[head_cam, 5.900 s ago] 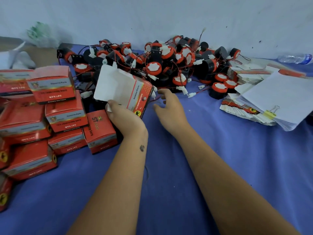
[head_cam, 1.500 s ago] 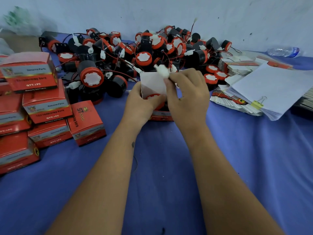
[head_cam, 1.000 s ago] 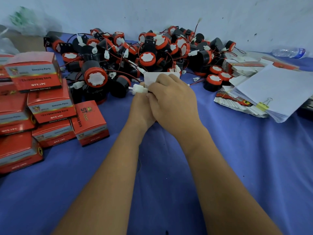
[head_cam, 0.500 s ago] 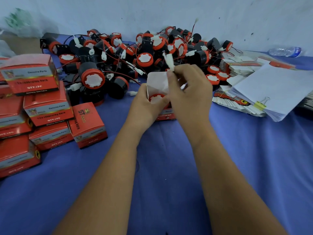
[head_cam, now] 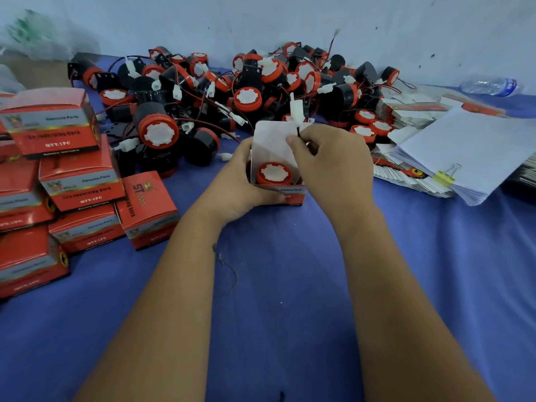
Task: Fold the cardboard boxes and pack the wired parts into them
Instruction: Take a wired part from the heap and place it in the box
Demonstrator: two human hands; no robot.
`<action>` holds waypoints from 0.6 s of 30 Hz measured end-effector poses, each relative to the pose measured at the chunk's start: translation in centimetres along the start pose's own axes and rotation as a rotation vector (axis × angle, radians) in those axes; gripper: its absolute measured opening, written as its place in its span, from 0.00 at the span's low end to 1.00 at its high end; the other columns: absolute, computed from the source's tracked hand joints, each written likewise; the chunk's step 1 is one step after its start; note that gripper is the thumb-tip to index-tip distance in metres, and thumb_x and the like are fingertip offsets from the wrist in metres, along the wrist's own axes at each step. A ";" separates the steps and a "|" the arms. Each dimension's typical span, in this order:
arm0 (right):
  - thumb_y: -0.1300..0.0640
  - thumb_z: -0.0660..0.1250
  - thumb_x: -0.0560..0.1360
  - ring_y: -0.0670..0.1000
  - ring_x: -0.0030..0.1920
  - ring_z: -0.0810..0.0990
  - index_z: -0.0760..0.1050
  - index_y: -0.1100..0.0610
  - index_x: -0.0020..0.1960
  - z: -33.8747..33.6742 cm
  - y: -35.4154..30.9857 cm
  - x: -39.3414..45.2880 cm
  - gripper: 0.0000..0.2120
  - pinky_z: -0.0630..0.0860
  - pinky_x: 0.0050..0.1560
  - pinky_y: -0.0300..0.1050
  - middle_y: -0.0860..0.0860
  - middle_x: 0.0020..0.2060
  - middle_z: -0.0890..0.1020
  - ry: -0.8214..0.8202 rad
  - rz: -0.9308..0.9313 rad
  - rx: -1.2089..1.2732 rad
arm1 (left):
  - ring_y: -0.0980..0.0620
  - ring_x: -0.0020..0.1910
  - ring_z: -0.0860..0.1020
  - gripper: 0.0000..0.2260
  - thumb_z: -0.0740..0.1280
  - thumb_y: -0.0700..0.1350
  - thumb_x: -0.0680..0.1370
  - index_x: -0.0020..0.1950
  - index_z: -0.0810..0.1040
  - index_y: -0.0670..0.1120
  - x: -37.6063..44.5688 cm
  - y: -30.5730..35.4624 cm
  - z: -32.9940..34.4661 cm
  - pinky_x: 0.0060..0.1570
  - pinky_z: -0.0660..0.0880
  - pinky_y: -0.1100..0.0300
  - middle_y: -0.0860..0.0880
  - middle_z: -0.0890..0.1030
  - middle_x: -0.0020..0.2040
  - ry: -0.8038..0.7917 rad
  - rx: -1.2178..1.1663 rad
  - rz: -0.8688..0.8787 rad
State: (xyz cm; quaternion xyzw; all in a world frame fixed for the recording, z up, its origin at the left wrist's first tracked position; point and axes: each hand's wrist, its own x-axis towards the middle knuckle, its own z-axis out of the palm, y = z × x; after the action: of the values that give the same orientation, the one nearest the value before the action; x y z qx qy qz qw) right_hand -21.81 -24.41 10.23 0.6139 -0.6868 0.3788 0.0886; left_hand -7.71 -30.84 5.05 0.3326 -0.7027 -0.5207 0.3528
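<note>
Head view is showing the left hand gripping an open red box that is standing on the blue counter. A red-capped wired part is sitting inside the box. The right hand is pinching that part's wire, holding its white connector upright above the box's raised flap. Loose parts are lying heaped behind, closed boxes stacked at left, flat cartons at right.
</note>
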 end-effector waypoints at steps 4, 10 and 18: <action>0.52 0.60 0.80 0.54 0.37 0.72 0.70 0.56 0.41 0.3 -1.0 0.2 0.11 0.66 0.32 0.46 0.50 0.33 0.73 -0.076 -0.007 -0.208 | 0.62 0.56 0.80 0.38 0.81 0.41 0.66 0.71 0.68 0.54 0.1 -0.5 0.0 0.51 0.78 0.67 0.57 0.81 0.60 0.034 0.019 0.020; 0.59 0.59 0.77 0.49 0.28 0.59 0.60 0.54 0.39 1.3 -2.2 -0.5 0.10 0.49 0.28 0.44 0.48 0.30 0.61 -0.143 -0.084 -0.386 | 0.71 0.39 0.77 0.27 0.79 0.39 0.67 0.59 0.70 0.52 0.2 -0.3 0.2 0.35 0.71 0.77 0.63 0.80 0.44 0.124 0.108 0.056; 0.56 0.59 0.77 0.48 0.29 0.62 0.61 0.55 0.42 2.0 -1.3 -0.8 0.08 0.53 0.29 0.44 0.47 0.31 0.65 -0.244 0.054 -0.196 | 0.66 0.47 0.80 0.32 0.79 0.38 0.67 0.67 0.70 0.48 -0.1 -0.1 0.2 0.41 0.74 0.72 0.58 0.81 0.53 0.116 0.059 0.044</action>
State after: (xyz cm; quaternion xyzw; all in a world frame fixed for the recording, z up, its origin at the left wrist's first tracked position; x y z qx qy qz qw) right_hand -19.75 -25.03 8.94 0.6252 -0.7423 0.2348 0.0541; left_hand -7.84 -30.65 4.92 0.3570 -0.7031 -0.4717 0.3945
